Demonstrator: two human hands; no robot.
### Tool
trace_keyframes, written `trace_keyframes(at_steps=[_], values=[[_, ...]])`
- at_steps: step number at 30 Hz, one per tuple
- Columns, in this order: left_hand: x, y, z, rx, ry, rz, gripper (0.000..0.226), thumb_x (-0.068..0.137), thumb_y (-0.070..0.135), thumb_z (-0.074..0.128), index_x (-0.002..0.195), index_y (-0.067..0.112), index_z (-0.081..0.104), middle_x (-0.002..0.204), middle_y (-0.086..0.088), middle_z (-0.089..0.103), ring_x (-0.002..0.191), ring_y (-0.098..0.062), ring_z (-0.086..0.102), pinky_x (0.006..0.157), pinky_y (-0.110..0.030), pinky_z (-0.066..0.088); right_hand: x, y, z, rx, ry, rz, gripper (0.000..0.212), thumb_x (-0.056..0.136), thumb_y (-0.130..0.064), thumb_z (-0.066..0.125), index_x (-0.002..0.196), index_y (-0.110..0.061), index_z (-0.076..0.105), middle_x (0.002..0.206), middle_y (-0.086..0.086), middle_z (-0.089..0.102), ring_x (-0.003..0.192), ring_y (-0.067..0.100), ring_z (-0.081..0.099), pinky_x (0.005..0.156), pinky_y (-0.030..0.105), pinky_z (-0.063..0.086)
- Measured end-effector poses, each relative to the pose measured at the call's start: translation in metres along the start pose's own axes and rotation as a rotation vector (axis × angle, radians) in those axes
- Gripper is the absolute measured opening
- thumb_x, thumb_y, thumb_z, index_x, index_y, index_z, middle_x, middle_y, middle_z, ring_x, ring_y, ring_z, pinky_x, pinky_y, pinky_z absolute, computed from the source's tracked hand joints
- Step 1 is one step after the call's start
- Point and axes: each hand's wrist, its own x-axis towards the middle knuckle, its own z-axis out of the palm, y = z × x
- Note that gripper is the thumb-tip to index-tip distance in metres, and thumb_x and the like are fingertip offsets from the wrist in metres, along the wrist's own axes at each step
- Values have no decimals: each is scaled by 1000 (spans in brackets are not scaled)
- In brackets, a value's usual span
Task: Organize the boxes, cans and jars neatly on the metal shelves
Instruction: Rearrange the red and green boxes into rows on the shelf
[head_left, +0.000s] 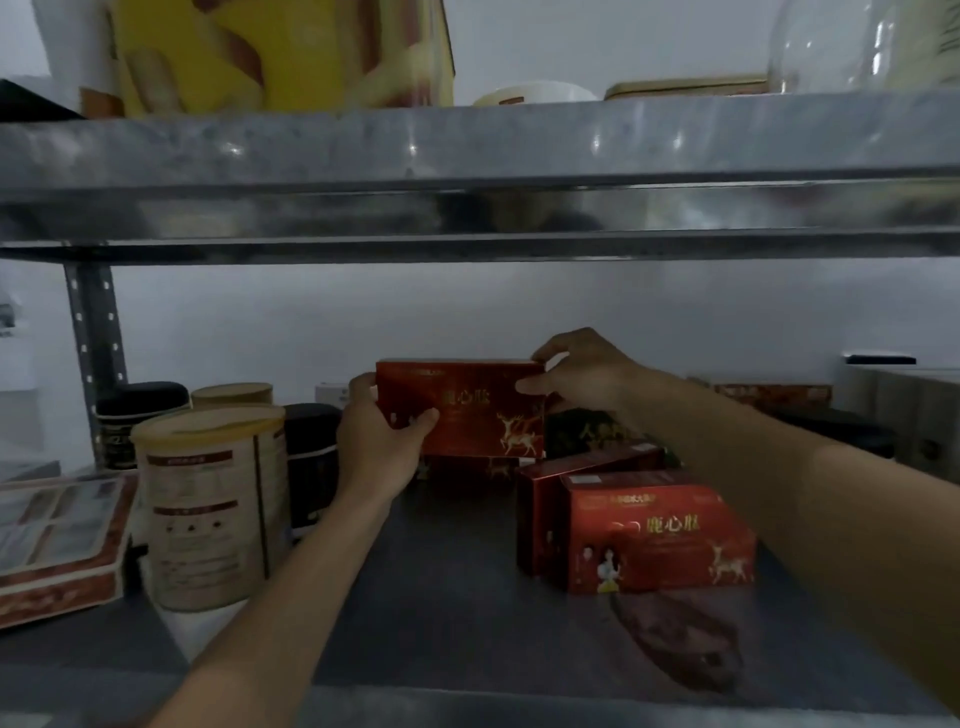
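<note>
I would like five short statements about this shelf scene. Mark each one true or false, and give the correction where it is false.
1. The left hand and the right hand both grip the held red box. True.
2. The cream can stands to the right of the held red box. False: it stands to its left.
3. The front red box stands on the lower shelf, nearer the camera and to the right. True.
4. The upper shelf carries nothing. False: a yellow box and a glass jar are on it.
5. The dark jar lies on its side. False: it stands upright.
</note>
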Motion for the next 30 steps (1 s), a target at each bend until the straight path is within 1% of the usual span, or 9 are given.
trace_keyframes(at_steps=[3, 7, 10, 13, 15, 17, 21, 25, 30], values=[[6, -15, 7, 39, 22, 2, 65, 80, 21, 78, 133, 12, 42, 112, 2, 55, 98, -12, 54, 83, -26, 45, 15, 8, 4, -77, -20, 18, 57, 76, -23, 83, 124, -6, 56, 118, 14, 61, 97, 22, 66, 80, 29, 59], [10, -37, 13, 87, -1, -6, 63, 80, 20, 78, 131, 12, 42, 111, 2, 55, 98, -11, 54, 84, -26, 44, 29, 18, 15, -202, -52, 8, 59, 74, -21, 84, 124, -2, 58, 114, 14, 64, 92, 20, 66, 69, 20, 56], [12, -53, 16, 139, -21, -29, 64, 79, 20, 78, 131, 11, 42, 114, 0, 56, 98, -10, 53, 83, -25, 43, 37, 26, 25, -319, -44, -19, 59, 72, -20, 86, 121, 2, 62, 108, 14, 67, 88, 21, 68, 81, 29, 58], [13, -70, 20, 214, -58, -54, 63, 79, 25, 78, 129, 13, 41, 122, -5, 58, 107, -18, 57, 88, -31, 48, 45, 29, 34, -504, -94, -48, 52, 73, -24, 85, 115, 3, 67, 111, 14, 70, 97, 23, 68, 88, 28, 54], [12, -78, 22, 255, -76, -72, 60, 80, 26, 77, 126, 13, 41, 126, -8, 58, 112, -22, 58, 86, -29, 46, 51, 31, 38, -573, -114, -49, 54, 73, -25, 85, 114, 3, 67, 112, 15, 70, 101, 23, 66, 90, 30, 53], [13, -83, 23, 286, -85, -93, 59, 80, 24, 77, 126, 12, 41, 128, -10, 57, 113, -23, 57, 85, -27, 44, 58, 32, 43, -632, -129, -48, 54, 72, -26, 85, 115, 3, 67, 113, 14, 69, 104, 24, 65, 91, 32, 53], [15, -91, 24, 335, -96, -118, 57, 81, 22, 77, 125, 11, 42, 127, -12, 58, 111, -25, 58, 88, -32, 47, 67, 36, 52, -696, -149, -72, 52, 74, -25, 84, 115, 1, 65, 114, 14, 68, 105, 24, 63, 93, 36, 53], [22, -98, 24, 330, -87, -119, 53, 81, 18, 76, 123, 10, 45, 123, -12, 59, 108, -24, 58, 83, -28, 44, 74, 38, 55, -703, -141, -93, 49, 72, -24, 86, 110, 2, 68, 110, 14, 69, 101, 24, 65, 91, 36, 54], [28, -103, 28, 295, -91, -136, 54, 82, 16, 76, 126, 11, 45, 124, -12, 58, 110, -24, 57, 84, -27, 43, 79, 43, 57, -692, -102, -115, 44, 72, -22, 86, 105, 3, 70, 106, 15, 70, 99, 24, 66, 89, 37, 55]])
